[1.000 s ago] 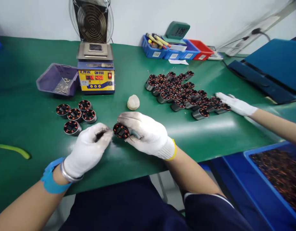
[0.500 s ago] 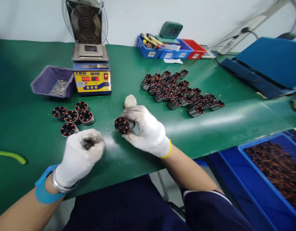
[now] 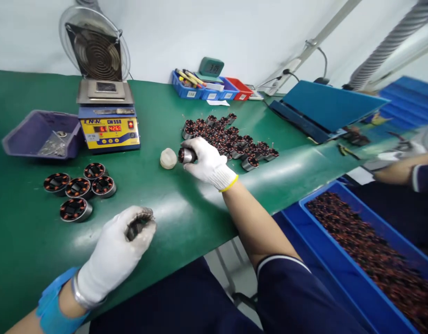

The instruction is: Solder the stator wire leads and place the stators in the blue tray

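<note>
My right hand (image 3: pixel 207 162), in a white glove, grips a motor stator (image 3: pixel 188 156) with a steel ring, its wound face turned to the left. Just left of it a round, off-white lump (image 3: pixel 168 158) sits on the bench. Behind and right of that hand stand many more stators (image 3: pixel 250 163) in a cluster. My left hand (image 3: pixel 132 232), gloved too, is curled closed above the bench near the front; the hollow of its fingers is dark, and what it holds, if anything, is hidden. Several stators (image 3: pixel 78 187) stand in a small group beyond it to the left.
A CM558 soldering station (image 3: pixel 109 132) and a purple tray (image 3: pixel 26 148) stand at the back left. Small bins (image 3: pixel 189 91) and a clock (image 3: pixel 211 67) line the wall. Lower right is a blue crate (image 3: pixel 325 246) of copper-wound parts. Another person's arm (image 3: pixel 394 174) shows at far right.
My right hand has carried the stator away from my left hand, to the right side of the off-white lump. My left hand has loosened slightly. The view has turned to the right.
</note>
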A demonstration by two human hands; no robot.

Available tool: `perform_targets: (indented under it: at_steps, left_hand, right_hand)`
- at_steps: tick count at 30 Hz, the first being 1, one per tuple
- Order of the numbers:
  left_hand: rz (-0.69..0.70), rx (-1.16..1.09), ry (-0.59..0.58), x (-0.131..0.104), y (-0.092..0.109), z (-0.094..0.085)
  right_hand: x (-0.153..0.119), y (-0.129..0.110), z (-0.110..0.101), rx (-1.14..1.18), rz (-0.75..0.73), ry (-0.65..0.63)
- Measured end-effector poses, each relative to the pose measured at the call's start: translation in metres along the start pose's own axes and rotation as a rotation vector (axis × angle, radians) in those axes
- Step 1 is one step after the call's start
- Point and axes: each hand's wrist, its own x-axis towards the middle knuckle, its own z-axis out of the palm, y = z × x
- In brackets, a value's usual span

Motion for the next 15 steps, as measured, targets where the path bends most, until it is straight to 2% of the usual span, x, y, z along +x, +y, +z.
perform_targets:
  at_steps: [4,9,12,15]
  left_hand:
    - [0.02,0.06,0.033,0.001,-0.002,-0.001]
    - [0.053,0.121,0.0,0.0,-0.002,0.0]
    - [0.083,0.153,-0.014,-0.001,-0.001,0.0]
    - [0.103,0.168,-0.012,-0.001,0.0,-0.001]
  right_hand:
    - [0.013,-0.01,-0.006,-0.167,0.037,-0.202]
    - [0.027,-0.014,-0.017,-0.234,-0.005,-0.288]
    - [0.026,-0.012,-0.025,-0.202,-0.038,-0.269]
    - [0.017,-0.014,-0.032,-0.214,-0.024,-0.164]
